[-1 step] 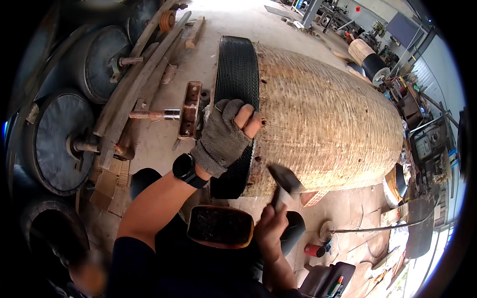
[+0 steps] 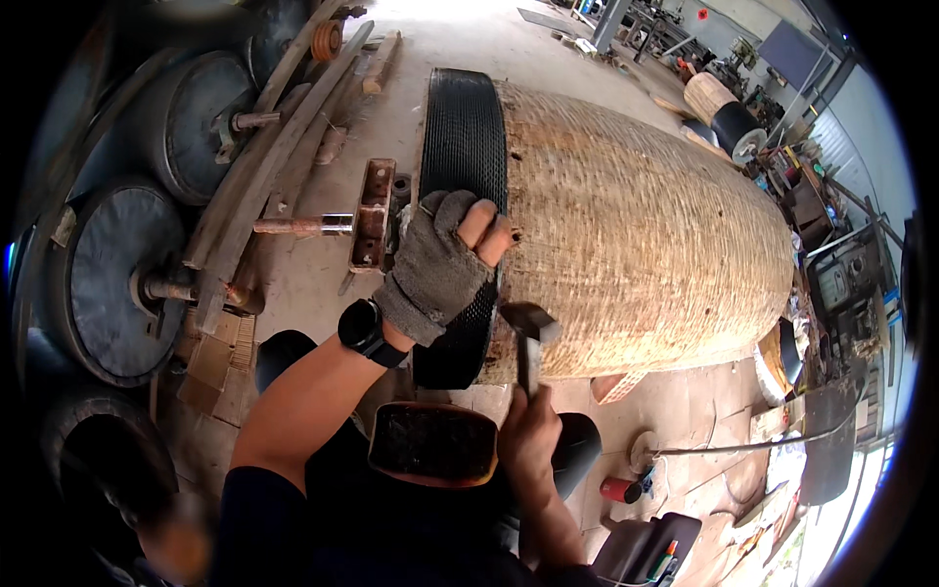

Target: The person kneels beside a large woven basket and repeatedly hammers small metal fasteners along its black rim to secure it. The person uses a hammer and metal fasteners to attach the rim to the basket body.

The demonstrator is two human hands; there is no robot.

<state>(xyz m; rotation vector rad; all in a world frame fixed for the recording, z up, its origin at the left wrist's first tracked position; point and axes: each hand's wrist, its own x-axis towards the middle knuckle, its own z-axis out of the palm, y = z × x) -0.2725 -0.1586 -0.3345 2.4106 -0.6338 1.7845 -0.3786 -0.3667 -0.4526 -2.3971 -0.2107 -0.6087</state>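
A large roller [image 2: 646, 230] lies across in front of me, wrapped in rough tan material, with a black ribbed band [image 2: 465, 122] around its left end. My left hand [image 2: 440, 259], in a grey fingerless glove, is curled over the band’s right edge; what its fingertips hold, if anything, is hidden. My right hand [image 2: 528, 435] grips a hammer [image 2: 530, 328], its head just below my left fingers near the band’s edge. A dark shallow container [image 2: 430, 445] sits at my lap.
Metal drums [image 2: 122, 284], wooden planks [image 2: 269, 181] and a rusty bracket [image 2: 374, 191] are at the left. A smaller roller [image 2: 734, 122] and machinery [image 2: 846, 274] are along the right wall. A red can [image 2: 616, 489] stands on the floor [image 2: 469, 34].
The hammer and my right hand have moved upward and to the left, toward the band’s edge. My left hand has shifted very slightly.
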